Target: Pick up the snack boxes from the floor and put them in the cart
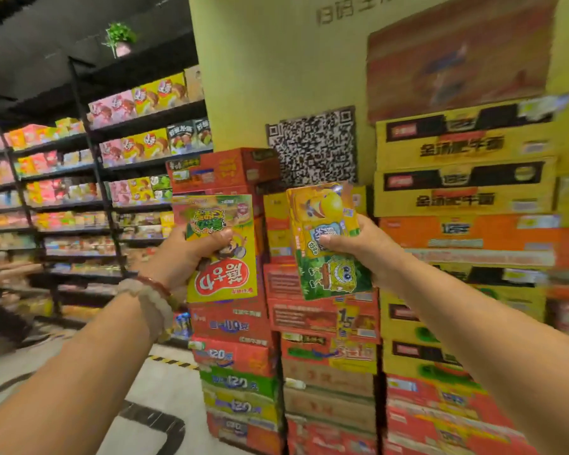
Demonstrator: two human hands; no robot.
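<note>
Snack boxes [222, 247] — yellow, cartoon-printed, upside down — in both hands [181, 254]

Yellow-red box [222, 254], green-yellow cartoon box [329, 244]

Stacked cartons [463, 192] stand against a yellow wall [276, 77] bearing a QR code [312, 149], beside stocked shelves [79, 192].

"120" on stacked cartons [240, 356]
</note>
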